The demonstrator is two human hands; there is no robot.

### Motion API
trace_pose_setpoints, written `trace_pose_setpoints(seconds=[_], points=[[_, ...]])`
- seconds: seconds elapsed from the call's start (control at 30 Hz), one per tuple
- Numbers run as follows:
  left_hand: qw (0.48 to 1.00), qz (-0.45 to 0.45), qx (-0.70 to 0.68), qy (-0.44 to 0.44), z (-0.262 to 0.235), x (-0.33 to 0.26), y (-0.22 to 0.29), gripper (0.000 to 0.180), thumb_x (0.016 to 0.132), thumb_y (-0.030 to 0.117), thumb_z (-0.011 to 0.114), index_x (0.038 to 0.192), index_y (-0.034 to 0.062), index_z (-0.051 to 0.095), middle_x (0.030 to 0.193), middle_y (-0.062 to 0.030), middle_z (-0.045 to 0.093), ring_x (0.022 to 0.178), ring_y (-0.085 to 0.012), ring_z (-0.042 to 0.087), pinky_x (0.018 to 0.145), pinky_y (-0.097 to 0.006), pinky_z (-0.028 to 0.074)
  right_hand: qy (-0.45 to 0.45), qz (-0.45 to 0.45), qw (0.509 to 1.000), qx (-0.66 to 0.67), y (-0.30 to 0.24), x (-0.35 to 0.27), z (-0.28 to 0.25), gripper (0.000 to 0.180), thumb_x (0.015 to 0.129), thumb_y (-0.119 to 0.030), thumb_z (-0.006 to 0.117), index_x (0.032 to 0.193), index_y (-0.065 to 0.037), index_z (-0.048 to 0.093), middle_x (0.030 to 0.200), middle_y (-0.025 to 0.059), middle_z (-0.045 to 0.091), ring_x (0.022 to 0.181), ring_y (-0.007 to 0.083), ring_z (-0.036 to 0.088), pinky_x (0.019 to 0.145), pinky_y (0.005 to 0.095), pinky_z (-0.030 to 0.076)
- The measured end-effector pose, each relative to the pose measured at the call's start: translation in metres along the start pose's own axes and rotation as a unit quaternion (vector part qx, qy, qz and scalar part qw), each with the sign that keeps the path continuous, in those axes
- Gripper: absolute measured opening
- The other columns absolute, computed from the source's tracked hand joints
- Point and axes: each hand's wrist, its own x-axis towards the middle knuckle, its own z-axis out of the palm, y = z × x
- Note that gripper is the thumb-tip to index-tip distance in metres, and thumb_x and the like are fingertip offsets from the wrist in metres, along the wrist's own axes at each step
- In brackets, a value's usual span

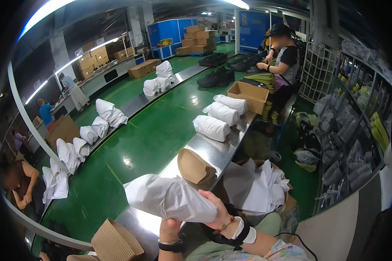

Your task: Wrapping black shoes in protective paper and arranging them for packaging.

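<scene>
Right hand (220, 213) and left hand (170, 225) hold white paper-wrapped bundle (170, 198)

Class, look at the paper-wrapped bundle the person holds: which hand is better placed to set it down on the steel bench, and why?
Probably the right hand: it grips the end of the paper-wrapped bundle from the side, while the left hand is mostly hidden underneath it, so its grip cannot be judged. The steel bench lies just ahead.

Both forearms enter from lower edge, raised. Right hand (219, 213) fingers curled, closed in a grip, wrist strapped. Left hand (170, 225) mostly hidden; grip state unclear.
</scene>
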Motion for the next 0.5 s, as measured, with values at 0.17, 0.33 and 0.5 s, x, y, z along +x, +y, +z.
trace_pose_setpoints(seconds=[0.17,0.33,0.5], points=[[0.997,0.022,0.002,-0.072,0.032,0.009,0.017,0.117,0.052,0.061,0.077,0.137,0.0006,0.023,0.135,-0.0198,0.037,0.123,-0.0359,0.04,0.102,-0.047,0.036,-0.006,0.053,0.999,-0.01,-0.005,-0.004,0.002,0.031,0.094,-0.027,0.042,0.113,-0.007,0.054,0.103,0.004,0.062,0.092,0.0136,0.06,0.082,0.0289,0.047],[0.999,0.02,-0.024,0.028,0.024,0.007,-0.007,0.087,0.069,0.042,0.073,0.132,-0.0003,0.029,0.127,-0.0156,0.045,0.117,-0.0296,0.046,0.099,-0.043,0.039,0.042,-0.059,0.997,0.0,-0.004,0.005,-0.01,0.028,0.092,-0.026,0.044,0.106,-0.006,0.058,0.094,0.0064,0.064,0.084,0.0172,0.062,0.076,0.0319,0.049],[0.989,-0.006,-0.112,0.097,0.027,0.015,-0.016,0.072,0.074,0.03,0.065,0.131,-0.0002,0.033,0.123,-0.014,0.049,0.115,-0.0281,0.048,0.098,-0.042,0.04,0.101,-0.091,0.989,-0.062,-0.005,0.011,-0.022,0.029,0.093,-0.024,0.044,0.108,-0.003,0.056,0.1,0.0078,0.062,0.091,0.0162,0.059,0.08,0.0306,0.046]])
